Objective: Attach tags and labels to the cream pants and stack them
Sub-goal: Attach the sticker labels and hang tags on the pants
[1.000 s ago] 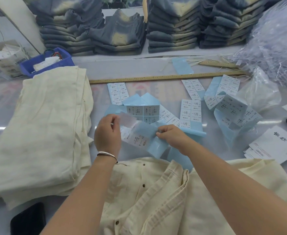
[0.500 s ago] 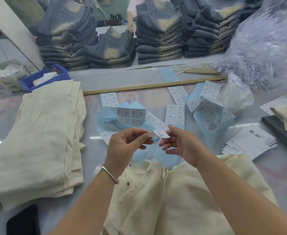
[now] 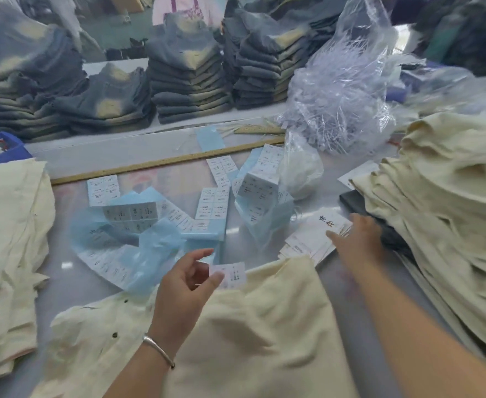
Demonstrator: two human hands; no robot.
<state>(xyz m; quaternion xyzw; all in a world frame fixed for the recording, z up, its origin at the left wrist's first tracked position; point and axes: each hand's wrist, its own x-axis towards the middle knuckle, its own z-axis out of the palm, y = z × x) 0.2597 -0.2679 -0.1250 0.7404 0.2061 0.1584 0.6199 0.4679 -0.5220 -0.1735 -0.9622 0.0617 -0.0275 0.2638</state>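
One sticker label (image 3: pixel 230 275) pinched in left hand (image 3: pixel 183 288); two cream stacks.

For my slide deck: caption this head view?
Left hand pinches a sticker; right hand reaches the paper tags.

Two bare forearms, no sleeves in view. The left wrist carries a thin silver bangle (image 3: pixel 158 350), plain and smooth, lying just below the left hand (image 3: pixel 183 285). The right hand (image 3: pixel 359 239) and wrist wear nothing.

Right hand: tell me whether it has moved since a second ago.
Yes. The right hand left the left hand and reached rightward to the white tag stack.
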